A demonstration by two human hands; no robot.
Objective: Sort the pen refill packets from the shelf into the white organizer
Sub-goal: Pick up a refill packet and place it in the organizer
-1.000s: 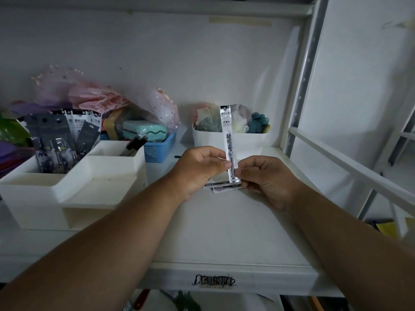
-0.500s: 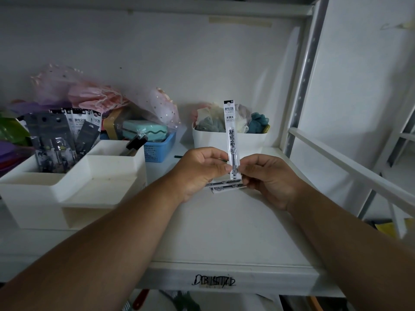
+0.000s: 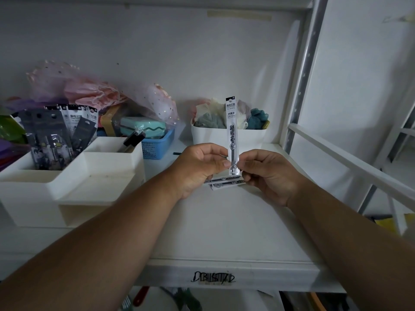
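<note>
A long clear pen refill packet [image 3: 232, 131] stands upright above the shelf, pinched near its lower end between my left hand [image 3: 199, 167] and my right hand [image 3: 267, 173]. Two more refill packets [image 3: 224, 182] lie flat on the white shelf [image 3: 224, 232] just under my hands, partly hidden by them. The white organizer [image 3: 67, 176] stands at the left. Its rear left compartment holds several dark and white packets [image 3: 56, 135] standing upright. A dark pen-like item [image 3: 132, 141] leans in the rear right compartment.
A white tub [image 3: 226, 136] of fabric pieces stands behind my hands. A blue basket [image 3: 157, 144] with a teal case sits to its left, pink tulle bags behind. A white rail [image 3: 350, 162] and metal upright [image 3: 303, 70] bound the right side.
The upright packet has risen slightly and shifted a little to the right between my fingers. Both hands stay in nearly the same place.
</note>
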